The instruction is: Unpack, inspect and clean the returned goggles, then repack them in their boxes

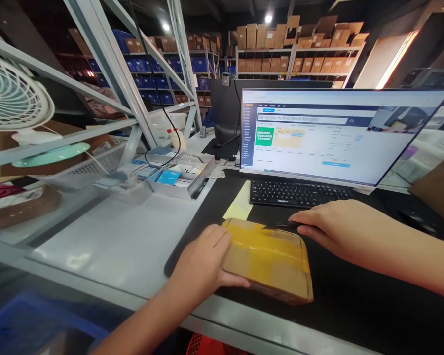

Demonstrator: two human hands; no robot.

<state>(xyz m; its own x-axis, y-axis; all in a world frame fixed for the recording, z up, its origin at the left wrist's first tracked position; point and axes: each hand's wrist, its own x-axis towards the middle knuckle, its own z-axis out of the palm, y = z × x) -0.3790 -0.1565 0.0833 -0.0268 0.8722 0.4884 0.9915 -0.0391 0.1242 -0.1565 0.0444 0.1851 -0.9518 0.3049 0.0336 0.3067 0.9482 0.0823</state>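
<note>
A small brown cardboard box (266,259) with wide yellow packing tape across its top lies on the black desk mat, tilted a little. My left hand (203,254) grips its left end, thumb along the near side and fingers over the far corner. In my right hand (325,224), pinched between thumb and fingers, is a thin dark pointed blade (280,226). Its tip reaches the far top edge of the box, by the tape. Most of its handle is hidden in the hand, so its exact kind does not show.
A keyboard (299,194) and monitor (333,133) stand behind the box, with yellow paper (240,202) alongside. To the right lies a dark mouse (416,220). A grey tray (181,185) of small items, a metal frame and a fan (13,93) occupy the left.
</note>
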